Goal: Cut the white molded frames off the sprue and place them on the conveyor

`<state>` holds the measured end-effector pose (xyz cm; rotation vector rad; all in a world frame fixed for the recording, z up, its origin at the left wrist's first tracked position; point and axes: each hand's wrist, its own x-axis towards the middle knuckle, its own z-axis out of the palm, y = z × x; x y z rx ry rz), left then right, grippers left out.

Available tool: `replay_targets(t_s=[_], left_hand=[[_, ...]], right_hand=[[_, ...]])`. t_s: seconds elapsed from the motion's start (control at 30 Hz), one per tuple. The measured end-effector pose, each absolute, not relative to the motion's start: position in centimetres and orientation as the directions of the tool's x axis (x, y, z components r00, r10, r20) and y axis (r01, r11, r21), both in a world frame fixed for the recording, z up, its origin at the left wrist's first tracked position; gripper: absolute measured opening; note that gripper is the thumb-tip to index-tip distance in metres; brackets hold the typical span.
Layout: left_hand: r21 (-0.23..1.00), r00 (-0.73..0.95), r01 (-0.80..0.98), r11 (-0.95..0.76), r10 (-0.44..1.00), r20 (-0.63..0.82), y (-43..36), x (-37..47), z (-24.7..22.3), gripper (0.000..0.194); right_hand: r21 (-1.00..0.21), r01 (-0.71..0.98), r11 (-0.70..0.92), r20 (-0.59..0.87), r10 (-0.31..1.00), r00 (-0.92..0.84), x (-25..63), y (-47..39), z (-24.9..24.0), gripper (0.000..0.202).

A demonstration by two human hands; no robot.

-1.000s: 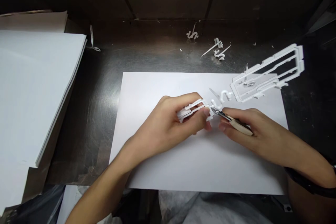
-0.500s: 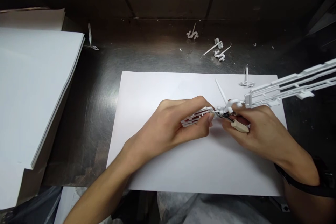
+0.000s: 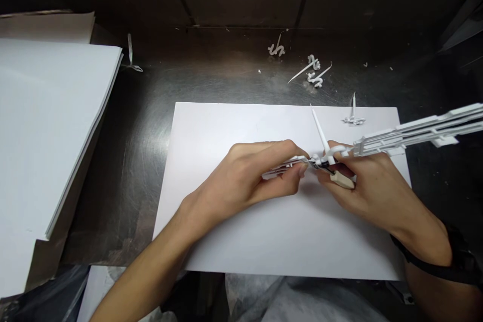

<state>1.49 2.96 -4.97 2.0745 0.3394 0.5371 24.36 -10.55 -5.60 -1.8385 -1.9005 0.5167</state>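
Note:
My left hand (image 3: 241, 181) is closed, with thumb and forefinger pinching one end of a white molded plastic piece. A slatted part (image 3: 285, 166) of that piece shows between the fingers. A curved white sprue (image 3: 320, 133) with a thin upright spike joins it to a long slatted strip (image 3: 418, 133), which stretches out to the right above my right hand (image 3: 370, 186). That hand is closed around small nippers (image 3: 341, 179) with a cream handle. Their dark jaws lie against the sprue near my left fingertips; whether they are open or closed is hidden.
A white sheet (image 3: 211, 126) lies under my hands on the metal bench (image 3: 151, 105). Several cut-off white sprues (image 3: 315, 78) lie beyond it, and another sprue (image 3: 353, 119) rests on its far edge. Stacked white sheets (image 3: 49, 110) stand at the left.
The long slatted strip on the right has rolled and its far end has dropped lower. The sprue's spike has turned more upright. My right hand has shifted slightly left.

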Motion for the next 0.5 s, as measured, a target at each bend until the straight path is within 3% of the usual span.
replay_targets(t_s=[0.13, 0.23, 0.4, 0.5], left_hand=[[0.848, 0.865, 0.004, -0.53, 0.428, 0.264, 3.0, 1.6, -5.0, 0.009], [0.885, 0.871, 0.021, -0.465, 0.443, 0.212, 3.0, 1.6, -4.7, 0.01], [0.958, 0.876, 0.063, -0.278, 0.475, 0.081, 2.9, 1.7, -4.0, 0.016], [0.977, 0.877, 0.063, -0.204, 0.479, 0.043, 2.9, 1.7, -3.6, 0.019]], right_hand=[[-0.594, 0.805, 0.003, -0.007, 1.0, -0.009, 24.4, -10.6, -5.9, 0.012], [-0.614, 0.789, -0.03, -0.033, 0.999, 0.012, 24.2, -10.8, -5.7, 0.021], [-0.799, 0.56, -0.22, -0.343, 0.931, -0.123, 23.8, -10.7, -3.8, 0.031], [-0.832, 0.457, -0.315, -0.438, 0.878, -0.193, 23.8, -10.5, -3.0, 0.037]])
